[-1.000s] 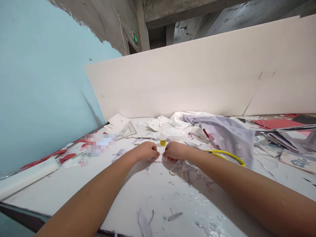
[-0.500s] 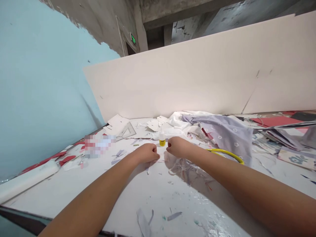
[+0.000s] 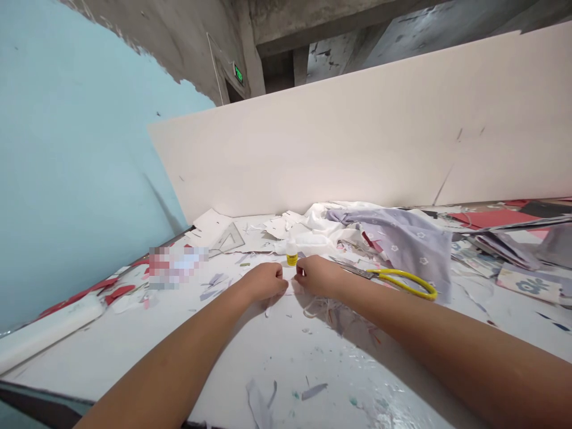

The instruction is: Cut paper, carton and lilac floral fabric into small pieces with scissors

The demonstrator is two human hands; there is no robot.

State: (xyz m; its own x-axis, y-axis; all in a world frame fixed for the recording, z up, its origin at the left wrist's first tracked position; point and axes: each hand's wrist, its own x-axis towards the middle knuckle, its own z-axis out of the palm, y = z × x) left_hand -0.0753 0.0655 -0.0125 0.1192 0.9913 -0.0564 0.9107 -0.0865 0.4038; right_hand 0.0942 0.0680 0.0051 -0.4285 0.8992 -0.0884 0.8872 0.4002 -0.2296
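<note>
Low over the white table [image 3: 241, 375], my left hand [image 3: 264, 281] is closed, its fingertips pinched together at the inner side. Facing it across a small gap is my right hand [image 3: 318, 275], also closed with curled fingers. Whatever either hand pinches is too small or hidden to make out. Just behind the gap stands a small bottle [image 3: 292, 255] with a yellow label and a whitish top, upright. Scissors with yellow handles [image 3: 404, 282] lie beyond my right forearm, their blades pointing left behind my right wrist. Thin threads and scraps [image 3: 328, 310] lie below my right hand.
Lavender flowered cloth [image 3: 397, 238] and white fabric heap up behind the scissors. A clear set square [image 3: 230, 238] lies at back left, and a white roll [image 3: 53, 330] along the left edge. A tall white board [image 3: 348, 143] closes off the back; paper pieces [image 3: 529, 285] litter the right.
My right hand has shifted slightly lower and toward my left hand, narrowing the gap. More of the scissors, including their blades, now shows. The view has shifted slightly.
</note>
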